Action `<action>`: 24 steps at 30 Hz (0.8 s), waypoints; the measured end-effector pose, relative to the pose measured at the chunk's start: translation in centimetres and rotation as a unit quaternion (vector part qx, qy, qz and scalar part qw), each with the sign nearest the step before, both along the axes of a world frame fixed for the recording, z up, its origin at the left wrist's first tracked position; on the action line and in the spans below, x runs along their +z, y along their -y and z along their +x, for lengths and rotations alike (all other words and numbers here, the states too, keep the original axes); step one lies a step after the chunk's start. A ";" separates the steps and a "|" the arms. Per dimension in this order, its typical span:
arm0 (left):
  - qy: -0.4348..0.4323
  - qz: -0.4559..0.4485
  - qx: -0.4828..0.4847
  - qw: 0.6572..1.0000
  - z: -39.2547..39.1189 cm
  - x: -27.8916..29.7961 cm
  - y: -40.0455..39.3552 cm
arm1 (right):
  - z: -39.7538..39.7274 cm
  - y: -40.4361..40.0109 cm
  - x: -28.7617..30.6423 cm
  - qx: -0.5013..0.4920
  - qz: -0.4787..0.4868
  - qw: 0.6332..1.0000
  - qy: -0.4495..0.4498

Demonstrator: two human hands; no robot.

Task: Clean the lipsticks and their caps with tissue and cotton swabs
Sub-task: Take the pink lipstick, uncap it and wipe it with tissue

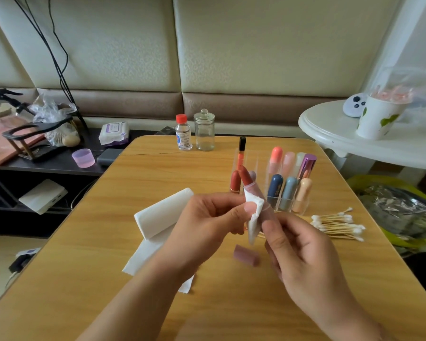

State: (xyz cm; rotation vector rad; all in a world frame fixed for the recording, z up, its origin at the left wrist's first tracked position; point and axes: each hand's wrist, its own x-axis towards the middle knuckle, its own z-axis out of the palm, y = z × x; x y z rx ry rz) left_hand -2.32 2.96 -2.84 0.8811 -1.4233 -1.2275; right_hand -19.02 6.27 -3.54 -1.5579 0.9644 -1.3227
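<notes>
Head view: I judge wiping underway; my left hand (207,217) pinches tissue (253,217) against the lipstick (247,179) gripped by my right hand (303,254); next, rotate it.

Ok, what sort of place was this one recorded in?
Most likely a home living room, not a workshop: a padded cushioned wall behind a small wooden table, a cluttered side shelf and a white round table with household odds and ends.

Both bare forearms reach in from the lower edge and converge at mid-frame. The left hand (207,217) is raised, fingers curled, thumb pressed forward in a pinch. The right hand (303,254) sits just beside it — fingers curled inward, thumb and forefinger gripping, their tips nearly meeting the left thumb.
</notes>
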 end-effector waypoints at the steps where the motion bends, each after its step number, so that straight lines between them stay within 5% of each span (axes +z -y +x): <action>1: 0.009 -0.004 0.004 1.000 0.0 0.1 0.0 | -0.1 0.1 -0.2 -0.024 -0.044 0.998 -0.049; 4: -0.023 -0.013 0.023 0.999 -0.5 0.0 -0.4 | -0.6 0.4 -0.6 -0.092 -0.144 0.971 -0.168; 8: -0.107 0.013 0.010 0.994 -1.7 -0.7 -0.6 | -0.7 0.7 -0.7 -0.132 -0.193 0.943 -0.236; 12: -0.084 -0.004 0.028 0.996 -1.7 -1.0 -0.4 | -0.6 0.5 -0.4 -0.109 -0.190 0.943 -0.250; 15: -0.096 -0.020 0.022 0.995 -1.7 -1.0 -0.5 | -0.7 0.2 0.0 -0.044 -0.154 0.965 -0.207; 18: -0.114 -0.012 -0.009 0.993 -1.6 -0.9 -0.4 | -1.0 0.3 0.2 0.101 0.000 0.991 -0.092; 21: -0.125 -0.008 -0.040 0.991 -1.5 -0.8 -0.4 | -1.3 0.3 0.7 0.251 0.173 0.951 0.048; 24: -0.146 -0.006 -0.027 0.989 -1.9 -0.6 -0.6 | -0.9 0.2 0.6 0.273 0.249 0.922 0.115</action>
